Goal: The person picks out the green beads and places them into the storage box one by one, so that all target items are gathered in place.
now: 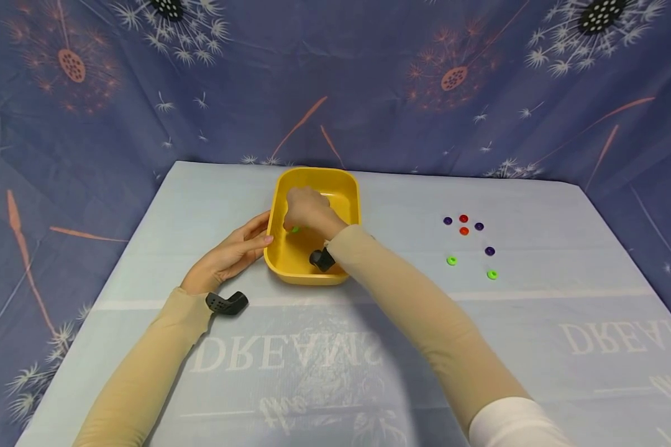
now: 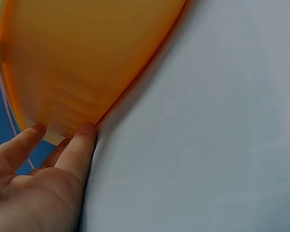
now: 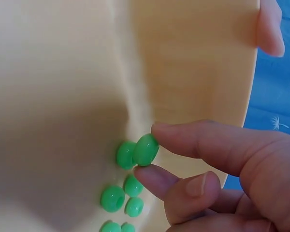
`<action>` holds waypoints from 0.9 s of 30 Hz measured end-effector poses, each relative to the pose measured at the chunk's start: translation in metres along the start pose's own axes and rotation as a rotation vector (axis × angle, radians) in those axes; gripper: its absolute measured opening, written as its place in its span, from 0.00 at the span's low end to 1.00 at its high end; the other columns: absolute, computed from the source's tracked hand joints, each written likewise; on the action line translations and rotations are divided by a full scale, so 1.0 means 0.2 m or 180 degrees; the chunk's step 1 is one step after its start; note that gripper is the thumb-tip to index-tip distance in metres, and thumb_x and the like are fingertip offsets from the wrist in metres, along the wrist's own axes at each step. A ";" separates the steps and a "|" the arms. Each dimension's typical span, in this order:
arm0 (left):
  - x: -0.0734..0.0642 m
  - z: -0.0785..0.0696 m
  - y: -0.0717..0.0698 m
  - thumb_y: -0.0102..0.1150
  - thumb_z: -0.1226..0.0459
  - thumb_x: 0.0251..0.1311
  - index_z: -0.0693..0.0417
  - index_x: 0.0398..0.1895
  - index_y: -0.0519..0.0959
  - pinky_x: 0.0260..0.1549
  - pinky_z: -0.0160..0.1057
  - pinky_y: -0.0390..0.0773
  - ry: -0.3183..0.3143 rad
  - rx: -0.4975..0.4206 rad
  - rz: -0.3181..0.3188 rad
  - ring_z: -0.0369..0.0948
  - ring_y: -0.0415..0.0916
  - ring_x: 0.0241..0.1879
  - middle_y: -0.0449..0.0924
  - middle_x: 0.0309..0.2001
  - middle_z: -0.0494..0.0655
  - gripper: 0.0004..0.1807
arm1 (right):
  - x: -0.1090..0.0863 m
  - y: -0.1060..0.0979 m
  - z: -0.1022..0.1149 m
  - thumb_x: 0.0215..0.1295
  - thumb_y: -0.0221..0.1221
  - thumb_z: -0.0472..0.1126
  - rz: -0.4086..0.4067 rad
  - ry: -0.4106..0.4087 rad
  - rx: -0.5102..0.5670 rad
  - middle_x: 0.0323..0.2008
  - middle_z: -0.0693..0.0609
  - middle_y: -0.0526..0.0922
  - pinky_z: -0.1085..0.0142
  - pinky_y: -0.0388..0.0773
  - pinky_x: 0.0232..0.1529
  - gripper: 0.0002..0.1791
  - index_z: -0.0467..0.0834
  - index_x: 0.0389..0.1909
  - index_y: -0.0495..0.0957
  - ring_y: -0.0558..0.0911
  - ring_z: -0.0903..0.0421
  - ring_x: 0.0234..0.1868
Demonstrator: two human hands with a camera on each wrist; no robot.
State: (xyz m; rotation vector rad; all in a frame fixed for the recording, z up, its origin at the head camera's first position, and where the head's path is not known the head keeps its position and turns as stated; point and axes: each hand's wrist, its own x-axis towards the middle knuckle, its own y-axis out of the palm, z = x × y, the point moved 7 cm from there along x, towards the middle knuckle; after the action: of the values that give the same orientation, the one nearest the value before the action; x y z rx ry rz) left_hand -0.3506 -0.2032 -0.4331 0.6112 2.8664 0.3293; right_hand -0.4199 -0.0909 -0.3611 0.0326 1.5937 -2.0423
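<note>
A yellow plastic bin [image 1: 307, 280] stands left of the middle of the table. My left hand [image 1: 235, 251] holds its left side, the thumb over the rim and the fingertips against the outer wall. Inside the bin, my right hand [image 1: 309, 208] pinches a glossy green bead [image 3: 146, 150] between thumb and finger. That bead overlaps another green bead [image 3: 125, 155] in the right wrist view. Several more green beads [image 3: 112, 198] lie along the bottom edge of the bin's wall; in the head view the right hand mostly hides them.
To the right on the table lie scattered beads: purple ones [image 1: 489, 251], two red ones [image 1: 464, 231] and two green ones [image 1: 451, 261]. A pale cloth with printed lettering covers the table [image 1: 291, 385]. Behind hangs a blue flowered curtain [image 1: 369, 81].
</note>
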 end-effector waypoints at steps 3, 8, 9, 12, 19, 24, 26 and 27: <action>0.00 0.01 -0.01 0.50 0.68 0.72 0.53 0.80 0.40 0.69 0.38 0.65 -0.0011 0.0024 -0.0013 0.51 0.47 0.76 0.40 0.79 0.53 0.40 | 0.00 0.01 0.00 0.57 0.69 0.43 0.0045 -0.0015 -0.0011 0.31 0.51 0.75 0.65 0.72 0.32 0.13 0.45 0.38 0.76 0.74 0.53 0.34; 0.00 0.00 0.00 0.50 0.67 0.72 0.54 0.80 0.39 0.73 0.44 0.58 0.0000 0.0063 -0.0006 0.52 0.45 0.76 0.37 0.80 0.54 0.41 | -0.01 0.03 0.01 0.58 0.68 0.44 0.0126 -0.0041 -0.0016 0.34 0.51 0.77 0.64 0.74 0.35 0.13 0.45 0.39 0.77 0.76 0.53 0.35; 0.00 0.00 0.00 0.50 0.67 0.72 0.54 0.80 0.39 0.73 0.44 0.58 0.0000 0.0052 -0.0011 0.52 0.45 0.76 0.37 0.80 0.54 0.41 | -0.01 0.04 0.01 0.58 0.68 0.43 0.0133 -0.0042 -0.0024 0.35 0.51 0.78 0.64 0.74 0.35 0.13 0.45 0.40 0.77 0.77 0.53 0.35; 0.00 -0.01 0.01 0.50 0.68 0.72 0.54 0.80 0.39 0.73 0.44 0.58 -0.0013 0.0025 -0.0015 0.52 0.45 0.76 0.37 0.80 0.54 0.41 | -0.01 0.05 0.00 0.58 0.68 0.42 0.0143 -0.0052 -0.0062 0.37 0.51 0.78 0.63 0.75 0.37 0.13 0.46 0.41 0.77 0.77 0.53 0.36; 0.00 0.00 0.01 0.49 0.69 0.72 0.55 0.80 0.39 0.73 0.43 0.59 -0.0030 0.0045 -0.0030 0.51 0.45 0.76 0.38 0.80 0.54 0.40 | -0.01 0.07 0.00 0.56 0.69 0.39 0.0219 -0.0003 -0.0194 0.37 0.50 0.78 0.63 0.72 0.38 0.14 0.46 0.42 0.76 0.75 0.53 0.39; 0.00 0.00 0.01 0.49 0.68 0.72 0.55 0.80 0.39 0.71 0.40 0.62 -0.0016 0.0053 -0.0014 0.52 0.45 0.76 0.38 0.80 0.54 0.40 | -0.01 0.06 -0.01 0.55 0.70 0.40 0.0211 -0.0011 -0.0188 0.39 0.50 0.78 0.63 0.73 0.38 0.16 0.46 0.43 0.76 0.75 0.53 0.41; 0.00 0.00 0.01 0.49 0.68 0.72 0.55 0.80 0.39 0.70 0.38 0.65 -0.0013 0.0030 -0.0006 0.52 0.45 0.76 0.37 0.80 0.54 0.41 | -0.02 0.04 0.00 0.55 0.70 0.40 0.0197 -0.0051 -0.0194 0.39 0.50 0.78 0.64 0.73 0.38 0.16 0.46 0.42 0.76 0.75 0.53 0.41; 0.00 0.00 0.01 0.50 0.68 0.72 0.55 0.80 0.39 0.68 0.36 0.66 -0.0008 0.0021 -0.0005 0.52 0.45 0.76 0.37 0.80 0.54 0.41 | -0.02 0.03 0.00 0.55 0.69 0.40 0.0192 -0.0071 -0.0190 0.39 0.50 0.78 0.64 0.73 0.37 0.15 0.46 0.41 0.76 0.75 0.53 0.40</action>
State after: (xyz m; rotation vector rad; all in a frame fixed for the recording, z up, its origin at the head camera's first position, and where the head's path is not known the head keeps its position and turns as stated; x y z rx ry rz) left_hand -0.3504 -0.2015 -0.4320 0.6103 2.8666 0.3187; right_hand -0.4133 -0.0902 -0.3646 0.0356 1.6198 -1.9420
